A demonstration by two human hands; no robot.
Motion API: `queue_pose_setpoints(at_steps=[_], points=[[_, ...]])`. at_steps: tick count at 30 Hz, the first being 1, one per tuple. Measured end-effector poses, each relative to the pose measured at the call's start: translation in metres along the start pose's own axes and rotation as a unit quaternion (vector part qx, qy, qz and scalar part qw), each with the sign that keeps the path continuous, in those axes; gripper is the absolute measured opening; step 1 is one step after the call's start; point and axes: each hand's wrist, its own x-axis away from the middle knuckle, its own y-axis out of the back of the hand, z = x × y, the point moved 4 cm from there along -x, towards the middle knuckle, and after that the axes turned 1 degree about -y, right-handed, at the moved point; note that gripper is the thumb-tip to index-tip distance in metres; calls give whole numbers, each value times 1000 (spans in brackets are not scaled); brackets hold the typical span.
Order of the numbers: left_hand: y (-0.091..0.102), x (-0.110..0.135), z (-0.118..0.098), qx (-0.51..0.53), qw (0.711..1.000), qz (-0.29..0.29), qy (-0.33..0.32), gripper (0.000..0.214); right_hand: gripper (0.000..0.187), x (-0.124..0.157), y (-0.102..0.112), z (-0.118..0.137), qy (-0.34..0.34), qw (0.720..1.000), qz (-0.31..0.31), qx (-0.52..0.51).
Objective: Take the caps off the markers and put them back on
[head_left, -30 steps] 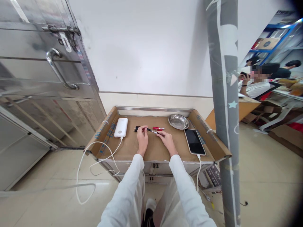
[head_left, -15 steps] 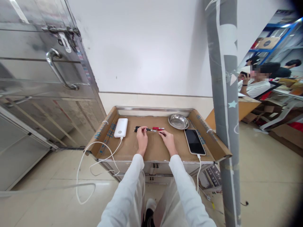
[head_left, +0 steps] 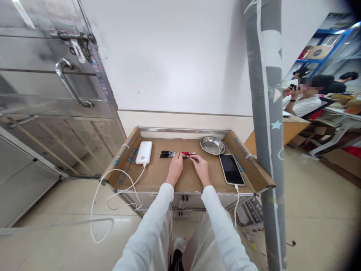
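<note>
Two black pens lie side by side on the cardboard-lined tabletop, with a red pen just to their right. My left hand reaches over the right end of the black pens, its fingers curled down on one of them. Close beside it is my right hand, fingertips pinched on a small dark piece just below the red pen. The two hands' fingertips are a short gap apart.
A white power bank with a trailing white cable lies at the left, a steel dish at the back right, a cabled phone at the right. A steel cabinet stands left, a grey pillar right. People sit beyond it.
My left hand slid right along the black pen, from its middle to its right end. My right hand moved up a little towards the red pen, bringing the hands closer together.
</note>
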Motion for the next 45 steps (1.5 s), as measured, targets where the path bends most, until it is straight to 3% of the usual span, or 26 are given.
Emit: queue_pose_setpoints(at_steps=[5, 13, 19, 27, 31, 34, 37, 45], points=[[3, 3, -9, 94, 994, 17, -57, 24, 23, 1, -5, -1, 8, 999, 35, -32], [-1, 3, -1, 154, 987, 36, -34, 25, 20, 2, -10, -3, 2, 995, 73, -68], [-2, 2, 2, 103, 994, 26, -20, 25, 18, 1, -3, -5, 8, 1000, 12, 21], [0, 1, 3, 69, 997, 42, 3, 18, 20, 1, -8, 0, 105, 984, 41, 135], [-2, 1, 5, -22, 997, 63, 28, 16, 21, 2, -4, 2, 97, 981, 22, 166], [-3, 0, 2, -80, 995, 65, -1, 16, 21, 4, -2, 1, 83, 979, 13, 186], [-3, -1, 0, -124, 991, 41, -16, 12, 20, 4, -2, -1, 69, 978, 9, 197], [-4, -4, 5, -156, 987, -11, 26, 8, 17, 1, -6, -8, 51, 988, 10, 143]])
